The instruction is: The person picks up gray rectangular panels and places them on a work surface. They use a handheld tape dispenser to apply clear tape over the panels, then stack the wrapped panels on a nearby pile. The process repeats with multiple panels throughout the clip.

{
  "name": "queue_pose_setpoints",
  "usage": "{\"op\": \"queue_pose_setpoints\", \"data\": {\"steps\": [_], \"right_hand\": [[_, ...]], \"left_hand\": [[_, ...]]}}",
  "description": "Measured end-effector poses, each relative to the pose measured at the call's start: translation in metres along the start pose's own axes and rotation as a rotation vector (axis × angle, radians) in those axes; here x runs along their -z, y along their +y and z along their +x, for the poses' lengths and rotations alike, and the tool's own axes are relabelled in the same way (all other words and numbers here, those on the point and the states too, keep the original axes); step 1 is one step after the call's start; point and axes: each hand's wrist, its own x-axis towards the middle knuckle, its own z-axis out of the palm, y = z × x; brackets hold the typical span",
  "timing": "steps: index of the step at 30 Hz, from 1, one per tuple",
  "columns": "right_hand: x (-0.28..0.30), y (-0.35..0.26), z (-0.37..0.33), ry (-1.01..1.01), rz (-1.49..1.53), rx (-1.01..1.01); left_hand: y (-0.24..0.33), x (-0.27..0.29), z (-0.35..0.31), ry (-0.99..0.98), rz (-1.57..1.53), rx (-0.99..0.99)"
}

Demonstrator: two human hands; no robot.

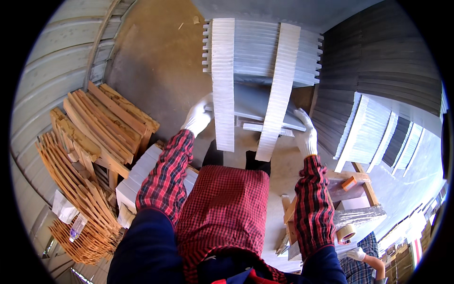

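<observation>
My left hand (197, 117), in a white knit glove, is closed on the left end of a flat grey panel (253, 100). At the panel's right end my right hand (307, 133), gloved the same way, grips its edge with the thumb side up. Two long white ribbed strips (223, 85) cross in front of the panel, running from a stack of grey panels (255, 54) toward me. A short pale bar (253, 127) shows below the panel's near edge, partly behind the right strip. My fingertips are partly hidden.
Wooden boards (106, 125) are piled at left, beside a white box (137, 177). Dark panel stacks (378, 61) stand at right. A wooden-framed cart (359, 182) holds an orange box (349, 183) and a tape roll (346, 233). Another person's gloved hand (357, 254) is at lower right.
</observation>
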Motion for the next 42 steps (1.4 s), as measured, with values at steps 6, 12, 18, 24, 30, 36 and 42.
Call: {"op": "queue_pose_setpoints", "data": {"steps": [6,12,18,24,30,36,42], "right_hand": [[-0.016,0.017,-0.018,0.077,0.031,0.095],[0.030,-0.026,-0.141,-0.107,0.501,-0.334],[0.101,-0.163,-0.258,-0.090,-0.048,-0.183],[0.177,-0.257,-0.254,-0.114,-0.083,-0.090],[0.197,-0.270,-0.164,-0.005,0.088,0.103],[0.212,-0.302,-0.011,-0.005,-0.156,0.378],[0.202,-0.305,0.079,-0.036,-0.285,0.181]], "left_hand": [[-0.036,0.015,0.004,-0.167,0.961,-0.129],[-0.011,0.023,-0.139,-0.324,0.845,-0.250],[0.053,0.064,-0.263,-0.363,0.709,-0.587],[0.153,0.097,-0.296,-0.298,0.680,-0.740],[0.229,0.136,-0.254,-0.087,0.749,-0.893],[0.268,0.161,-0.161,0.006,0.671,-0.828],[0.285,0.168,-0.079,-0.116,0.561,-0.470]]}}
